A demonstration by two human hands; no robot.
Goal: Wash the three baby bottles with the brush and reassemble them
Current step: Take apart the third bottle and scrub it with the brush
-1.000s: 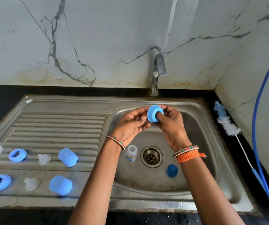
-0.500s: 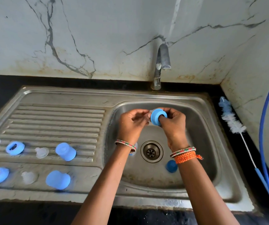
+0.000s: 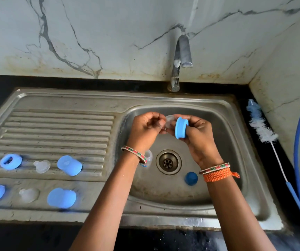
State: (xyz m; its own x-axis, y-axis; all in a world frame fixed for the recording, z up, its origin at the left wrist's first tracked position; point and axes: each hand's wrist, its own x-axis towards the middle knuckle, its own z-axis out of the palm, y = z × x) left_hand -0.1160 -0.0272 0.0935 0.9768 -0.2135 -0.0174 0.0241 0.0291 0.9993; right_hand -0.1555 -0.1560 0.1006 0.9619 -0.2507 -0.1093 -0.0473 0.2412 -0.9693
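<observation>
— Right hand [image 3: 199,136] first: what does it hold?

— Its fingers are curled around a light blue plastic screw ring [image 3: 181,128], held on edge above the basin. The left hand [image 3: 145,129] is just beside it, and its fingertips pinch a clear soft silicone teat [image 3: 169,122] that touches the ring on its left side. I judge that the teat is being separated from the ring or pushed through it; I cannot tell which.

— And the other parts?

— Below the hands, in the steel sink basin [image 3: 225,134], a small clear bottle [image 3: 148,157] is half hidden behind the left wrist, near the round drain [image 3: 168,162]. A dark blue cap [image 3: 191,178] lies on the other side of the drain. On the ribbed draining board [image 3: 58,127] at the left are two more blue rings, two clear teats and two blue caps in two rows. The long white and blue bottle brush [image 3: 261,127] lies on the black counter at the right, untouched.

— What can go wrong?

— The teat is thin, and slippery if wet. If the pinch is weak it can fall into the basin, near the drain. If the pull is too strong, the silicone can tear at its rim.
</observation>
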